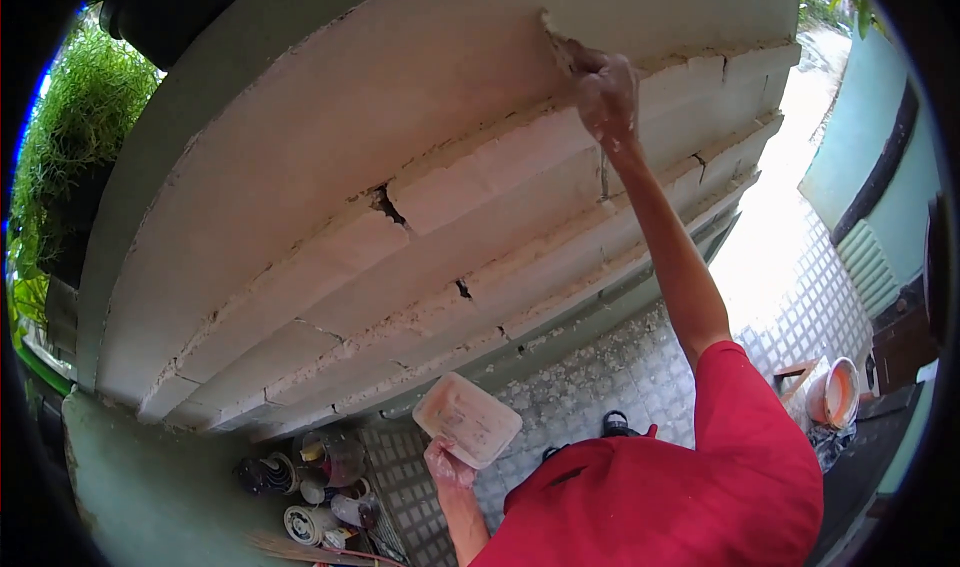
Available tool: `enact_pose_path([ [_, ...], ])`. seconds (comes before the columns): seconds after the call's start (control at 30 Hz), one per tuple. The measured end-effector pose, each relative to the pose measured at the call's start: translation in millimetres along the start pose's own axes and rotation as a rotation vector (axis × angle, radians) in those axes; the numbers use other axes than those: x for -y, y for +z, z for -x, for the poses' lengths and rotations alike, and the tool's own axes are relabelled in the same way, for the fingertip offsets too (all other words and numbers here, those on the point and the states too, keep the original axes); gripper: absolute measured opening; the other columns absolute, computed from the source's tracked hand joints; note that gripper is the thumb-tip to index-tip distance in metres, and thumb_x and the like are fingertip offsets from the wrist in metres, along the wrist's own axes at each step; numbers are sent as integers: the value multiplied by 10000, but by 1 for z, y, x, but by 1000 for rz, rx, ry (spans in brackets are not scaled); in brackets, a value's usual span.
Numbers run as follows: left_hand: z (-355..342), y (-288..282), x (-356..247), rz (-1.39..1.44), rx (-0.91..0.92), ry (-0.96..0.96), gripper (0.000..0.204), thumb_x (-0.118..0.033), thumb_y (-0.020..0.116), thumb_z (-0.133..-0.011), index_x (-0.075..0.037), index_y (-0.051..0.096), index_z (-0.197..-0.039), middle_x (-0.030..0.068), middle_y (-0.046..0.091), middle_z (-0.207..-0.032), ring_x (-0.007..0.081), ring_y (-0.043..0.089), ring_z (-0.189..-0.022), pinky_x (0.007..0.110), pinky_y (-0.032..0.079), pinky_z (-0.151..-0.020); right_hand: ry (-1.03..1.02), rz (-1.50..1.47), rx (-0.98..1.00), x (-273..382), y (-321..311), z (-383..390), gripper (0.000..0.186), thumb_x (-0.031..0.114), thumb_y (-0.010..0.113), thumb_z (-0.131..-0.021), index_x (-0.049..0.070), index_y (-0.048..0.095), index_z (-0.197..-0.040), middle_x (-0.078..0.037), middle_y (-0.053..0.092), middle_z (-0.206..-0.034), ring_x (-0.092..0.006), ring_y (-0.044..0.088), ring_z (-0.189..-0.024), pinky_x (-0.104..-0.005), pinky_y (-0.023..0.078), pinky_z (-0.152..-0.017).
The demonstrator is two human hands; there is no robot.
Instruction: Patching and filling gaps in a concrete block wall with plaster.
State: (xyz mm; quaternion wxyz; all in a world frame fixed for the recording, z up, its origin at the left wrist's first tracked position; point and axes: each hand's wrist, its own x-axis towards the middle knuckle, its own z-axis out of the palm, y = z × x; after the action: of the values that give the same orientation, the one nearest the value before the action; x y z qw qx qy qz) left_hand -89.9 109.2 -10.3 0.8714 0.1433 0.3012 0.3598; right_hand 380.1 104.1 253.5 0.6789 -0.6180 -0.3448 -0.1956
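Observation:
My right arm reaches up to a plastered wall point(430, 77), and my right hand point(607, 97) is closed around a putty knife point(556, 45). Its blade end lies against or very near the smooth upper surface; whether it touches is hard to tell. White smears mark that hand and wrist. Lower down, my left hand point(450, 464) grips the edge of a shallow white plastic tub point(490, 407), tilted so that its smeared inside shows. Stepped block ledges point(500, 172) run along the wall, with rough mortar edges and dark gaps.
Several jars and containers point(330, 487) crowd the floor at lower left. A bucket point(835, 392) with an orange-pink rim stands at right beside a wooden piece. White debris dots the tiled floor point(570, 397). Potted plants point(80, 117) hang at far left.

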Motion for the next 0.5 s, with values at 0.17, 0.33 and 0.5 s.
enact_pose_path([
  [0.17, -5, -1, -6, -41, -28, -4, 706, -82, 473, -667, -18, 412, -1368, 166, 539, -1294, 384, 527, -1205, 570, 438, -1023, -160, 163, 51, 22, 28, 15, 426, 118, 493, -733, 86, 691, -1107, -196, 605, -691, -244, 564, -580, -364, 481, -624],
  [0.33, -5, 2, -10, -23, -43, -23, 673, -51, 477, -648, 4, 453, -1318, 159, 551, -1276, 367, 531, -1202, 537, 444, -1022, -478, 163, 177, 27, 56, 43, 408, 64, 516, -761, 79, 675, -1136, -134, 694, -883, -355, 646, -792, -429, 529, -771],
  [0.5, 0, 5, -9, -8, 37, -4, 681, -55, 472, -651, 4, 445, -1329, 156, 543, -1297, 369, 519, -1220, 537, 434, -1032, -703, 327, 406, 23, 32, 51, 412, -23, 514, -774, 88, 701, -1124, -137, 667, -1166, -308, 687, -886, -393, 551, -813],
])
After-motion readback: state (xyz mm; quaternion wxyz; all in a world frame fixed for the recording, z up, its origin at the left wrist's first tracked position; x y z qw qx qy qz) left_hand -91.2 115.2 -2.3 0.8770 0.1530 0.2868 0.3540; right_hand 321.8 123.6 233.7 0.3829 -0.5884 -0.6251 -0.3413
